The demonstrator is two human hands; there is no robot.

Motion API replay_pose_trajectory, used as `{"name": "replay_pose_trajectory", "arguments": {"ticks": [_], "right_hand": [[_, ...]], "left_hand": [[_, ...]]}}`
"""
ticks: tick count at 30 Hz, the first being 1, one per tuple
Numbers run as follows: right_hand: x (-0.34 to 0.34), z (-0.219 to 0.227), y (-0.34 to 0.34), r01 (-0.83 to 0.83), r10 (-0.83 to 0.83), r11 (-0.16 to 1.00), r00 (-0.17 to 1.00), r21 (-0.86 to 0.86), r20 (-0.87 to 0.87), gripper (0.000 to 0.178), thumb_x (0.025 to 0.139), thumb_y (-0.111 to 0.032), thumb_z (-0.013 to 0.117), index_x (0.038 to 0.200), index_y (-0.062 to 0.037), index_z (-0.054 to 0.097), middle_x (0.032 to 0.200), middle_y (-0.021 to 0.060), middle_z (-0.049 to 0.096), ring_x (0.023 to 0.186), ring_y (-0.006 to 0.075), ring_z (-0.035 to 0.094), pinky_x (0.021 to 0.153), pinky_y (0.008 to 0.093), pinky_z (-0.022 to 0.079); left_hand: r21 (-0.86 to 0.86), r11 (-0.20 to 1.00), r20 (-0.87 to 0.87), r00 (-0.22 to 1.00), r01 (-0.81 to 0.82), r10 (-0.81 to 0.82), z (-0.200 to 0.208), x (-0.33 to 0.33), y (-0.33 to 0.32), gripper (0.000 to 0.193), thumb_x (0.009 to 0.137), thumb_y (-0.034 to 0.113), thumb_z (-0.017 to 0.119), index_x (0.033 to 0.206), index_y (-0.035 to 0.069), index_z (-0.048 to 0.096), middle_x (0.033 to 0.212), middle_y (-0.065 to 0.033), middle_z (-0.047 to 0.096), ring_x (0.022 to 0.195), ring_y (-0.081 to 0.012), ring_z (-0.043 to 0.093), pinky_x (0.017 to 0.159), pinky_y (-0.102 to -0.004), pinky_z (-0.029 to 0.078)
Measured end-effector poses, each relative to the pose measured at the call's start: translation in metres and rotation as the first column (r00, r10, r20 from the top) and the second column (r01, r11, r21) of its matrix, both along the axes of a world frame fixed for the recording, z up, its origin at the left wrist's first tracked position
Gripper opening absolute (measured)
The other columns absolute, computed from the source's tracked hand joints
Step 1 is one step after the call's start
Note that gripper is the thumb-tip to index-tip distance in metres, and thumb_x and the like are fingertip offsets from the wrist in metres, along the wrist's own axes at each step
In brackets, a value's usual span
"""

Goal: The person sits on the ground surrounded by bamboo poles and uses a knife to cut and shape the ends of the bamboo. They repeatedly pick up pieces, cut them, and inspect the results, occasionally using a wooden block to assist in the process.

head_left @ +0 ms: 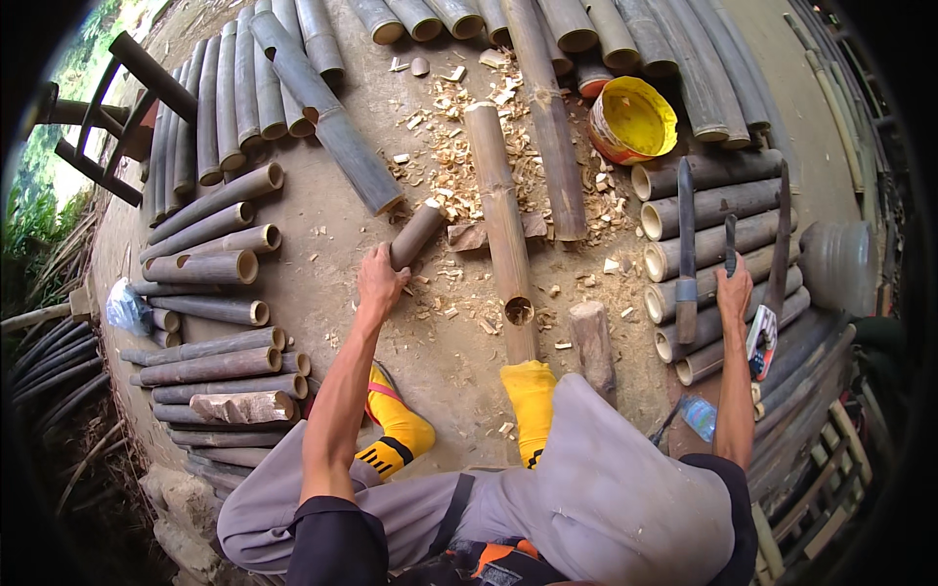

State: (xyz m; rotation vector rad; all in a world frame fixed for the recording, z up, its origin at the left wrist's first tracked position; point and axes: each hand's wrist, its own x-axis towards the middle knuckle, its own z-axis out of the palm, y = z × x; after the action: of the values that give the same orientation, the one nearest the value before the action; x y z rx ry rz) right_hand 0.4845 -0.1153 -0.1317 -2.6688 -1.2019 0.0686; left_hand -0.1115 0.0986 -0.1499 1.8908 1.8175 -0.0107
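Note:
My left hand is closed round the near end of a short brown wooden cylinder, low over the ground left of a bamboo pole. To the right, my right hand is at a stack of bamboo lengths, its fingers closed on the lower end of a narrow dark blade-like tool. A long knife with a wooden handle lies beside it on the stack, and another dark blade lies beyond. Between my legs the bamboo pole has a hole near its lower end; my yellow-socked foot rests against that end.
The pole lies across a wooden block, with pale chips around it. A yellow bucket stands ahead right; a short log stands nearby. Bamboo lengths line the left and far sides. A clear plastic bottle lies right.

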Motion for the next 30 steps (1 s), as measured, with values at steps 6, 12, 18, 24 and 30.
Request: {"name": "replay_pose_trajectory", "arguments": {"ticks": [6, 12, 18, 24, 30], "right_hand": [[-0.003, 0.008, -0.027, -0.109, 0.123, 0.992, 0.956, -0.066, 0.267, 0.055, 0.085, -0.022, 0.064, 0.135, -0.0055, 0.047, 0.109, 0.024, 0.059, 0.1, 0.0417, 0.055, 0.091, 0.0467, 0.043], [-0.168, 0.079, -0.008, -0.087, 0.191, 0.98, 0.672, 0.179, -0.716, 0.041, 0.087, -0.015, 0.065, 0.124, -0.001, 0.058, 0.098, 0.0089, 0.067, 0.084, 0.0149, 0.063, 0.072, 0.0288, 0.052], [-0.304, 0.109, -0.017, -0.166, 0.282, 0.947, 0.026, 0.274, -0.959, 0.085, 0.08, -0.037, 0.076, 0.144, -0.0025, 0.033, 0.122, 0.0212, 0.055, 0.114, 0.0286, 0.056, 0.094, 0.0371, 0.049], [-0.33, 0.11, -0.015, 0.09, 0.116, 0.993, -0.633, 0.075, -0.766, 0.055, 0.089, -0.028, 0.057, 0.132, 0.0023, 0.042, 0.109, 0.0204, 0.062, 0.095, 0.0269, 0.064, 0.086, 0.0388, 0.052], [-0.329, 0.117, -0.015, 0.114, 0.136, 0.99, -0.625, 0.082, -0.769, 0.05, 0.088, -0.027, 0.058, 0.127, 0.0026, 0.046, 0.102, 0.0178, 0.065, 0.089, 0.0242, 0.065, 0.081, 0.0362, 0.052]], "left_hand": [[-0.399, 0.914, 0.701, 0.619, -0.072, 0.355, 0.014, 0.016, -0.024, 0.049, 0.075, 0.022, 0.063, 0.116, -0.004, 0.055, 0.094, -0.0135, 0.064, 0.077, -0.0216, 0.065, 0.07, -0.0372, 0.052], [-0.716, 0.649, 0.643, -0.117, 0.259, 0.756, 0.056, 0.081, -0.056, 0.046, 0.083, 0.024, 0.052, 0.12, -0.003, 0.05, 0.106, -0.0167, 0.063, 0.09, -0.027, 0.064, 0.086, -0.0415, 0.052], [-0.649, 0.696, 0.68, -0.177, 0.307, 0.712, 0.095, 0.125, -0.09, 0.045, 0.084, 0.023, 0.057, 0.121, -0.003, 0.049, 0.105, -0.0171, 0.062, 0.094, -0.0268, 0.064, 0.085, -0.0435, 0.053], [-0.583, 0.79, 0.781, -0.137, 0.192, 0.61, 0.119, 0.135, -0.097, 0.04, 0.083, 0.023, 0.066, 0.111, -0.001, 0.051, 0.09, -0.0143, 0.063, 0.08, -0.0239, 0.065, 0.073, -0.0389, 0.057], [-0.552, 0.824, 0.821, -0.09, 0.127, 0.564, 0.128, 0.142, -0.087, 0.035, 0.08, 0.022, 0.073, 0.1, 0.001, 0.054, 0.084, -0.0107, 0.064, 0.071, -0.0197, 0.064, 0.068, -0.0345, 0.056]]}}
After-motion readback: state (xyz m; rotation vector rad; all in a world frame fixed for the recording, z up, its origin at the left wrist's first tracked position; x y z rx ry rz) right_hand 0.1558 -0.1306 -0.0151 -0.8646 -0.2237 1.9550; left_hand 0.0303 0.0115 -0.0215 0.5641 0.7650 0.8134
